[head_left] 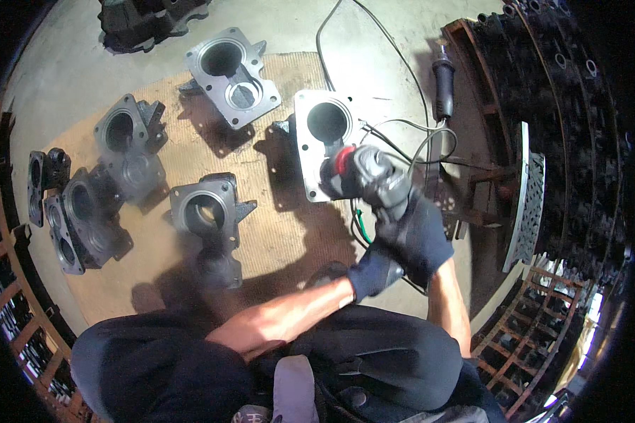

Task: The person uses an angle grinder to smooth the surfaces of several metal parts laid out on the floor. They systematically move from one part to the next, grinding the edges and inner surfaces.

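Observation:
Both my hands wear dark gloves and are closed on an angle grinder (386,180). My right hand (423,236) wraps its body just behind the metal head. Lower down, my left hand (375,273) grips the rear part; its fingers are partly hidden. The grinder's red-ringed working end lies over the lower bore of a grey metal casting (306,158), hiding part of it. Whether it touches the face cannot be made out. This casting has a flat flange with bolt holes and a large round bore. Another casting (236,88) lies beside it to the left.
Several similar castings, including one nearer casting (204,209), lie on a cardboard sheet (141,264). A second corded power tool (443,83) is at the right, with cables (425,137) looping nearby. Metal racks (525,331) flank both sides. A dark casting (148,21) sits far left.

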{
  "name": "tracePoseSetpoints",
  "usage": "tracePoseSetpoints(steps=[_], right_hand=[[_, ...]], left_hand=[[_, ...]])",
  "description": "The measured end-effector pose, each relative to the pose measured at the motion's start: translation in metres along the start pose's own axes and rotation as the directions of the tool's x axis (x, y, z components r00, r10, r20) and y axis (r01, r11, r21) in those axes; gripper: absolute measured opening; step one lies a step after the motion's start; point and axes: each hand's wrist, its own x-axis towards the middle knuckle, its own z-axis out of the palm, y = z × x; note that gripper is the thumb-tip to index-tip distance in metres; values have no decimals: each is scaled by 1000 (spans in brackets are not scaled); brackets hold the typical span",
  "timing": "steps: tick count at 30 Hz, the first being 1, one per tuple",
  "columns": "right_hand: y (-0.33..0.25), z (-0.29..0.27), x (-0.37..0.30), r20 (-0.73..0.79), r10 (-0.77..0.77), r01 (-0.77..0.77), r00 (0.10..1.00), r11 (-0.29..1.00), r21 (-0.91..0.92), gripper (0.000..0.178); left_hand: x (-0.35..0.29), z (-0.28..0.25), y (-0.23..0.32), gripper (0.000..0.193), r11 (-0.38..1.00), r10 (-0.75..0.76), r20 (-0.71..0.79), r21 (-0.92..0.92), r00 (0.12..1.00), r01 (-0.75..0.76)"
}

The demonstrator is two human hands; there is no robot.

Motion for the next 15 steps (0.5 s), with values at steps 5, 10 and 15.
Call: tracePoseSetpoints(steps=[5,10,15], right_hand=[[14,5,-62,46,132,-131,990,991,-16,55],[20,12,-52,60,132,-134,990,991,31,55],[23,7,-34,-10,85,-85,996,996,9,52]], left_hand=[[-52,43,-34,45,834,-84,66,-542,994,106],[-48,20,-22,45,967,-115,68,-220,991,127],[-28,13,-10,47,972,-122,80,-192,989,136]])
